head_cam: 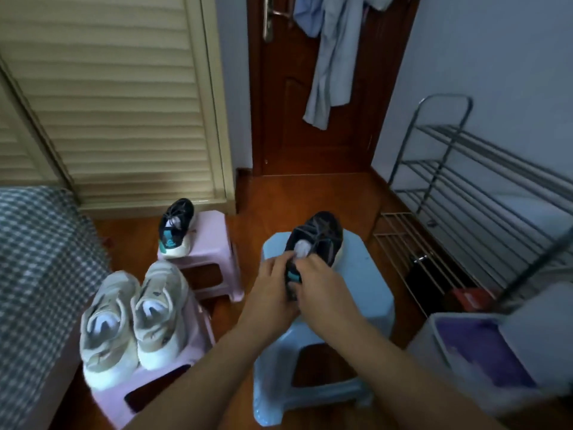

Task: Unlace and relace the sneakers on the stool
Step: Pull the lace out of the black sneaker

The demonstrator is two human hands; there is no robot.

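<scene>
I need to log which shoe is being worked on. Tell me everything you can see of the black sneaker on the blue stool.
The black sneaker stands on the blue stool, toe pointing away. It looks like dark fabric, with laces crossing the top, white stuffing in the opening and a teal heel patch. The left hand and right hand both grip its heel end.

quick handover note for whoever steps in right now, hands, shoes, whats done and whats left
Left hand and right hand: both grip the heel end of the black mesh sneaker with teal tab on the pale blue plastic stool.
Its black twin sits on the far pink plastic stool; the beige and white sneaker pair sits on the near pink stool.
Done: cannot tell; lace state is blurred.
Left: finish the held shoe, then check the others.
</scene>
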